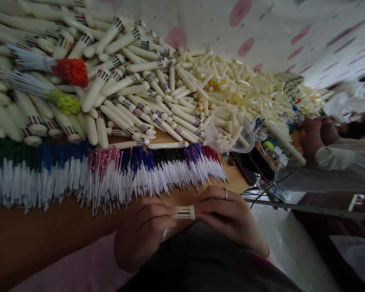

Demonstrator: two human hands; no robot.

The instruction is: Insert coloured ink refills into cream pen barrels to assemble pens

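A cream slotted pen barrel piece (185, 212) sits between my two hands, close to my body at the table's front edge. My left hand (146, 227) is closed round its left part, which the fingers hide. The fingertips of my right hand (226, 213), which wears a ring, are pinched at its capped right end. Something white shows under my left fingers, too hidden to name. Just beyond my hands lies a long row of pen refills (142, 178) with white tubes and coloured tops, sorted by colour.
Behind the refills is a heap of multicolour pens (121, 81), with loose cream barrels (246, 83) further right. Refill bundles with orange tops (69, 72) and yellow tops (65, 100) lie on it. A clear tub (228, 129), phone (261, 162) and cables are right. Another person's arm (331, 156) is at far right.
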